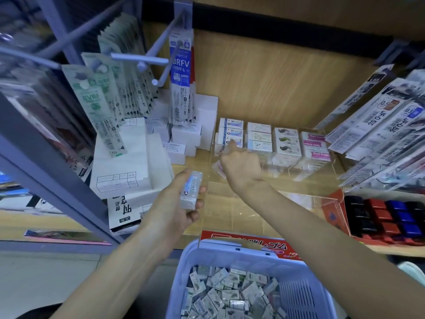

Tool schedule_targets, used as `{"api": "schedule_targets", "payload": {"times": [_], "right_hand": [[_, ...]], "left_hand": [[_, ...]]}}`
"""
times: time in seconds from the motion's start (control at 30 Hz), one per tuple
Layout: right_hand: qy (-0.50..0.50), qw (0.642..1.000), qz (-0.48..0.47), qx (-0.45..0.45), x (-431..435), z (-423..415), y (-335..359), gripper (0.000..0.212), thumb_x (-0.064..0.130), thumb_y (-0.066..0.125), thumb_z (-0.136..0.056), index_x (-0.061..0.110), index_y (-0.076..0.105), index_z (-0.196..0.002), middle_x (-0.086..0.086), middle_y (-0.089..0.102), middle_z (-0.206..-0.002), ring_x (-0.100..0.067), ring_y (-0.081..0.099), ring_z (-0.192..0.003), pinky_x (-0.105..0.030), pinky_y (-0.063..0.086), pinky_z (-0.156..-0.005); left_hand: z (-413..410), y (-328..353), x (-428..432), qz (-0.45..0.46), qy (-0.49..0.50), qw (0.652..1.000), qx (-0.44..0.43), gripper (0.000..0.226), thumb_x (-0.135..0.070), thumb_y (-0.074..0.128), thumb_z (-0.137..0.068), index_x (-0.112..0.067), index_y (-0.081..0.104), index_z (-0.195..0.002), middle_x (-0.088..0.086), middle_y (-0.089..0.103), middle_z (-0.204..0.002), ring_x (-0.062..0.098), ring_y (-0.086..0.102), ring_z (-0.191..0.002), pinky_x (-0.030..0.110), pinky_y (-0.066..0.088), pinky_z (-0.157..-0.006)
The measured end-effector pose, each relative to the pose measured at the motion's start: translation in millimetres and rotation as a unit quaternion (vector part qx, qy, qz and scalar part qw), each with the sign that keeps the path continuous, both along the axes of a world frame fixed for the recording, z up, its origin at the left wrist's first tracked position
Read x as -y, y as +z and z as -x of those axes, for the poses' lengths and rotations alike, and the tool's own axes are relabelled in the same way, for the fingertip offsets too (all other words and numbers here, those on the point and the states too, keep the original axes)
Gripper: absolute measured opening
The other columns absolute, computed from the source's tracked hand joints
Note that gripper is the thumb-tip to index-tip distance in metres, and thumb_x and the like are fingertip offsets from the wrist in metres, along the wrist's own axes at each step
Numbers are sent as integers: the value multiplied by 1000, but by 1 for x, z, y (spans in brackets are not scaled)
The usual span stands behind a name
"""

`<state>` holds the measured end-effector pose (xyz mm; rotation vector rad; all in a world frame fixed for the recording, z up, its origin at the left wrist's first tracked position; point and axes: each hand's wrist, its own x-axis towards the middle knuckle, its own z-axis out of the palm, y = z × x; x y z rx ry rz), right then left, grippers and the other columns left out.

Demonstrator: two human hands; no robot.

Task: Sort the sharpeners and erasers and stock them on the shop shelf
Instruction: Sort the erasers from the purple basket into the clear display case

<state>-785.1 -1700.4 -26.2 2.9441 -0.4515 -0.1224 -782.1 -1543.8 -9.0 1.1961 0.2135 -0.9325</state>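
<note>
Reaching right hand point(239, 164) — grip unclear, blurred — could have toppled stacked erasers point(231, 132); left hand point(181, 199) held eraser pack point(191, 192).

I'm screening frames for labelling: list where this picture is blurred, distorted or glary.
Head view: motion blur smears the hanging refill packs at left and softens the right hand; head view: wide-angle lens splays the shelf frame; head view: clear acrylic tray glints; head view: flat light, weak shadows.
</note>
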Motion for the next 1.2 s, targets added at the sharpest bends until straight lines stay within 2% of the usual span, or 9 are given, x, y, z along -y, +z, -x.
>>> {"api": "schedule_targets", "payload": {"times": [0.1, 0.17, 0.27, 0.37, 0.5, 0.6, 0.73, 0.9, 1.2], "right_hand": [[-84, 971, -196, 112, 15, 12, -4, 19, 23, 51, -94, 15, 65, -104, -9, 46, -117, -28, 60, -91, -33, 46, -70], [-138, 875, -424, 190, 22, 30, -6, 24, 15, 53, -92, 19, 63, -113, -6, 49, -122, -22, 56, -106, -32, 46, -91], [-158, 761, -597, 197, 20, 61, -5, 46, -1, 58, -85, 20, 49, -124, 1, 50, -120, -8, 54, -99, -15, 45, -74], [-144, 749, -606, 226, 20, 66, -6, 52, -4, 65, -82, 22, 43, -122, 5, 56, -112, 2, 54, -95, -4, 43, -68], [-106, 808, -528, 238, 13, 50, -10, 50, 4, 68, -83, 22, 46, -124, 4, 63, -117, 9, 52, -100, -5, 41, -82], [-76, 884, -398, 232, 10, 32, -21, 42, 13, 69, -83, 15, 52, -122, 0, 61, -122, -12, 56, -113, -30, 43, -97], [-18, 973, -164, 162, 12, 9, -31, 27, 25, 66, -84, 15, 57, -108, -2, 57, -115, -24, 55, -107, -32, 36, -92], [0, 996, -63, 58, 15, -2, -23, 21, 38, 65, -82, 20, 62, -93, 0, 60, -107, -22, 47, -111, -34, 28, -92], [24, 992, -121, 11, 17, 6, -10, 15, 31, 61, -88, 32, 71, -99, 2, 58, -110, -22, 40, -116, -32, 25, -96]], "left_hand": [[2, 3, -2, 22, -2, 1000, -3, 28, -24, 36, -91, -10, 60, -94, 4, 59, -70, 13, 43, -51, 24, 30, -52], [3, 3, -3, 27, -1, 1000, -5, 31, -21, 33, -90, -7, 60, -95, 7, 59, -73, 14, 43, -53, 26, 30, -55], [5, 2, -2, 15, 7, 1000, -6, 31, -20, 32, -89, -6, 58, -96, 7, 58, -74, 15, 44, -52, 26, 29, -53], [4, 1, -2, 9, 18, 1000, -9, 31, -20, 31, -88, -7, 58, -97, 6, 59, -71, 14, 44, -51, 26, 29, -52], [3, 2, -1, 14, 17, 1000, -11, 31, -21, 32, -88, -7, 58, -97, 6, 59, -71, 14, 44, -51, 25, 28, -53], [1, 2, 0, 20, 18, 1000, -16, 31, -21, 32, -88, -7, 58, -98, 6, 58, -70, 14, 43, -50, 26, 28, -53], [-2, 1, -1, 25, 16, 999, -16, 31, -22, 33, -88, -7, 58, -99, 5, 59, -69, 13, 45, -49, 25, 29, -53], [-4, 1, -3, 33, 11, 999, -19, 29, -23, 33, -89, -8, 58, -95, 4, 59, -67, 12, 45, -47, 26, 29, -52], [-4, 2, -5, 38, 8, 999, -17, 30, -24, 34, -89, -8, 58, -99, 4, 60, -67, 12, 45, -47, 26, 29, -53]]}}
